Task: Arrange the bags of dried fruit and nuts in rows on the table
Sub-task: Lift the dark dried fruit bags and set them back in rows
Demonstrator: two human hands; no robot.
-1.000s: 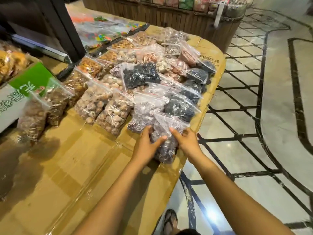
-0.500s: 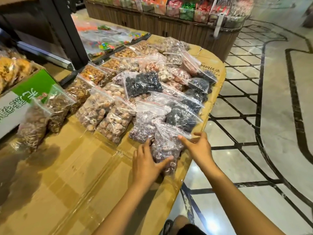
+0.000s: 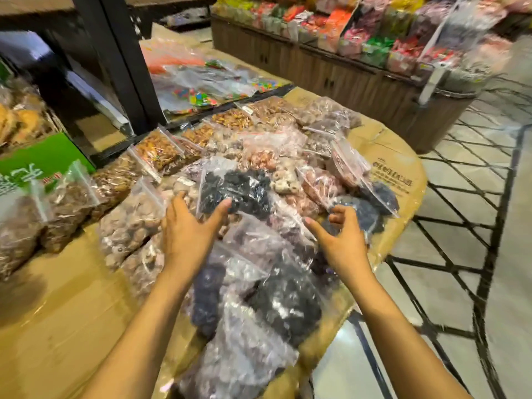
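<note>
Several clear zip bags of dried fruit and nuts lie in overlapping rows on a cardboard-covered table (image 3: pixel 66 318). A bag of dark fruit (image 3: pixel 239 188) sits in the middle of the pile, with pale nut bags (image 3: pixel 129 223) to its left and dark bags (image 3: pixel 285 303) along the near right edge. My left hand (image 3: pixel 187 234) hovers open, its fingertips at the lower edge of the middle dark bag. Open as well, my right hand (image 3: pixel 339 240) hovers over the dark bags by the right edge (image 3: pixel 371 211). Neither hand holds anything.
A green carton (image 3: pixel 40 165) and brown snack bags stand at the left. A black post (image 3: pixel 121 61) rises behind the table, with bright candy bags (image 3: pixel 198 90) beyond. A wooden display stand (image 3: pixel 359 79) of packaged sweets is at the back right. Tiled floor lies right of the table edge.
Both hands have let go of the nearest purple bag and moved forward over the pile. The camera has moved closer and tilted, and the picture is blurred.
</note>
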